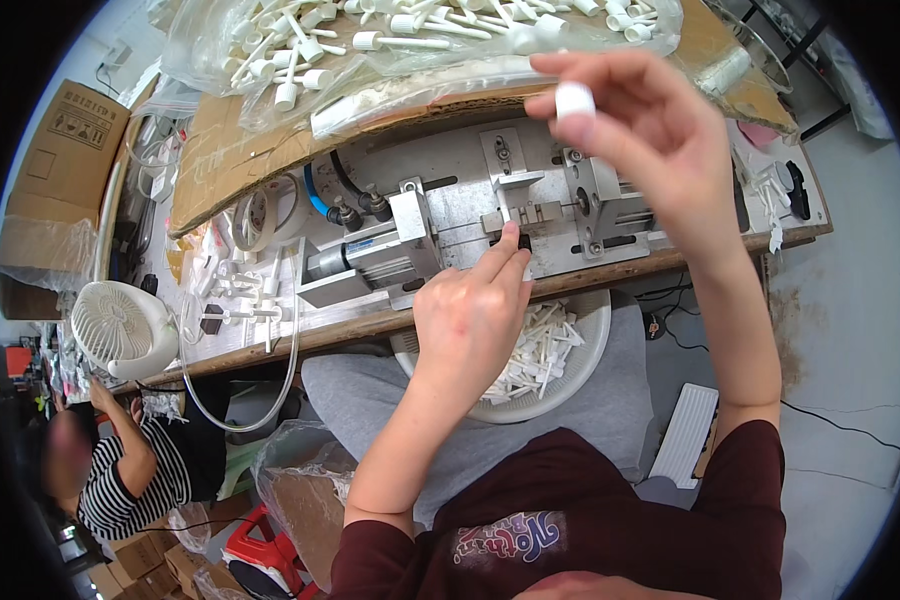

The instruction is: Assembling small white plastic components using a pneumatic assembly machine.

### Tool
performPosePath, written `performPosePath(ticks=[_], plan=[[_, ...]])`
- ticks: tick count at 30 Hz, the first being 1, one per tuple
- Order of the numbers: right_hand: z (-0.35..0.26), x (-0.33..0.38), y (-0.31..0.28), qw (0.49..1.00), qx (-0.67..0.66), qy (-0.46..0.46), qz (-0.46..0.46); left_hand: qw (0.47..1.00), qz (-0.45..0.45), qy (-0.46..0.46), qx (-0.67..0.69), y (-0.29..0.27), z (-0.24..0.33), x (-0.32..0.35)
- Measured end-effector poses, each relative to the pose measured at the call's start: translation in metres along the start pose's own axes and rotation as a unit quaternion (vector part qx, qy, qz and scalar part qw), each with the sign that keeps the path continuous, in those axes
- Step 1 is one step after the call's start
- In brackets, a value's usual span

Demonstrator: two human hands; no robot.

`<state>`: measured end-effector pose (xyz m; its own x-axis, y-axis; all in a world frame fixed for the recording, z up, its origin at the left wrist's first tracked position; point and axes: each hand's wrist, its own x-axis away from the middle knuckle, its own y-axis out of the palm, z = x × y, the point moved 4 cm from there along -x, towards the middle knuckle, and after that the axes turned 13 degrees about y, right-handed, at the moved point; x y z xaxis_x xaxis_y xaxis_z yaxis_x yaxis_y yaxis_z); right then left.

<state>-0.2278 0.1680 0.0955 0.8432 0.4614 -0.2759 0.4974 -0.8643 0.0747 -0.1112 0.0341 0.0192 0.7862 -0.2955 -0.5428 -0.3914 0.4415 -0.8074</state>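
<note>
My left hand (473, 312) reaches into the metal clamping fixture (450, 235). Its fingers are together, with the index fingertip on the narrow white handle of a plastic scoop (505, 208) lying at the fixture's middle block; the thumb is hidden underneath. Raised above the fixture's right side, my right hand (630, 120) pinches a small white plastic scoop (574, 101) between thumb and fingers. Only its round cup shows; any handle is hidden. Between my legs and under my left forearm, a white basket (598, 345) holds many loose white scoops.
Behind the fixture, a cardboard sheet (215, 150) carries a plastic bag full of white scoops (400, 25). A white fan (125, 328), tape rolls (255, 215) and more scoops are at the left. Another person (135, 470) in a striped top sits at far left.
</note>
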Motion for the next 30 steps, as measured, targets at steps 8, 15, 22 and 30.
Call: performPosePath(ticks=[8,15,22,30], plan=[[0.020,0.077,0.009,0.879,0.460,-0.125,0.016,0.983,-0.005,-0.040,0.178,-0.044,-0.015,-0.021],[0.046,0.097,0.033,0.809,0.567,-0.154,-0.031,0.988,0.141,0.018,-0.051,-0.098,-0.098,-0.097],[0.051,0.084,0.046,0.778,0.609,-0.154,-0.022,0.991,0.013,-0.012,-0.132,-0.067,-0.146,-0.134],[0.054,0.083,0.045,0.772,0.620,-0.141,-0.021,0.995,0.070,0.012,-0.073,-0.077,-0.121,-0.127]])
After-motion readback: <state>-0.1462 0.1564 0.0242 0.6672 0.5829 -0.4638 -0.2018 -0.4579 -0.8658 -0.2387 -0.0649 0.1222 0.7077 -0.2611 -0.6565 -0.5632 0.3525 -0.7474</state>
